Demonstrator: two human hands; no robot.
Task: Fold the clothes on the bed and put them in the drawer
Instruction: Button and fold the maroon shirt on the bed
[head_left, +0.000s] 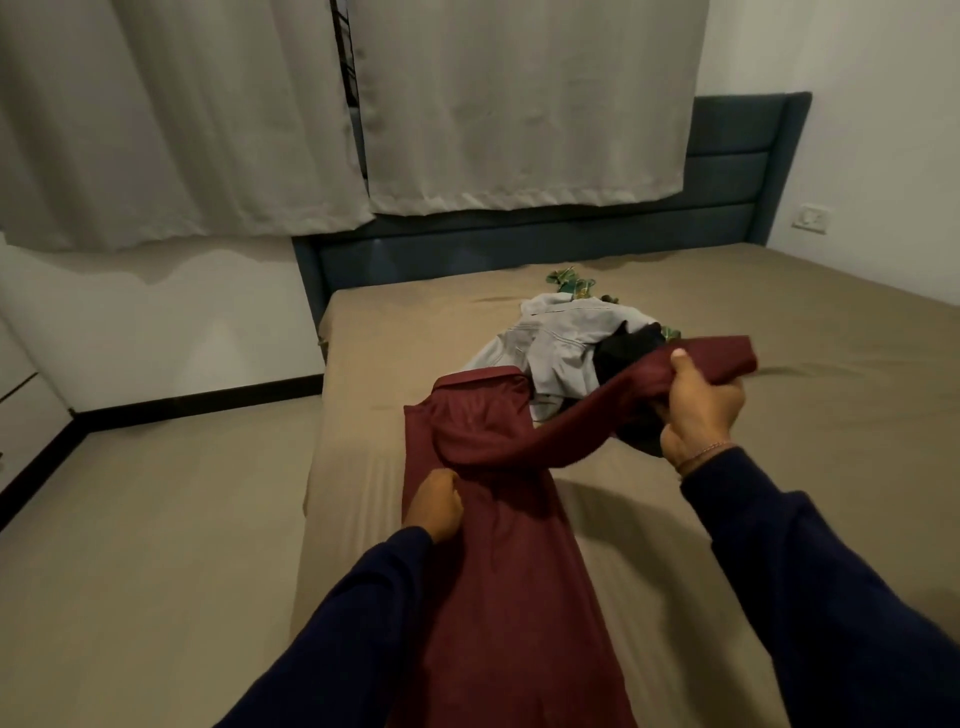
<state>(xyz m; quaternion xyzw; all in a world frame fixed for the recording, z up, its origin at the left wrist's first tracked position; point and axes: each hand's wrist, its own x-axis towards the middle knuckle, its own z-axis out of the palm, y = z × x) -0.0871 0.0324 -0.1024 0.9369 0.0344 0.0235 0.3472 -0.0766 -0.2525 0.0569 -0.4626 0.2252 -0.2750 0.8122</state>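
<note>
A maroon long-sleeved shirt (498, 545) lies lengthwise along the left part of the bed (779, 493), collar towards the headboard. My left hand (435, 503) grips the shirt's left edge near the shoulder. My right hand (698, 410) holds the shirt's right sleeve, lifted above the mattress and stretched out to the right. Behind the shirt is a pile of clothes: a light grey garment (556, 345), a black garment (623, 351) and a green patterned one (571, 280). No drawer is in view.
A dark blue headboard (727, 171) stands at the far end under grey curtains (467, 104). Beige floor (156, 519) runs along the bed's left side. White furniture (26, 410) is at the far left edge. A wall socket (811, 218) is on the right.
</note>
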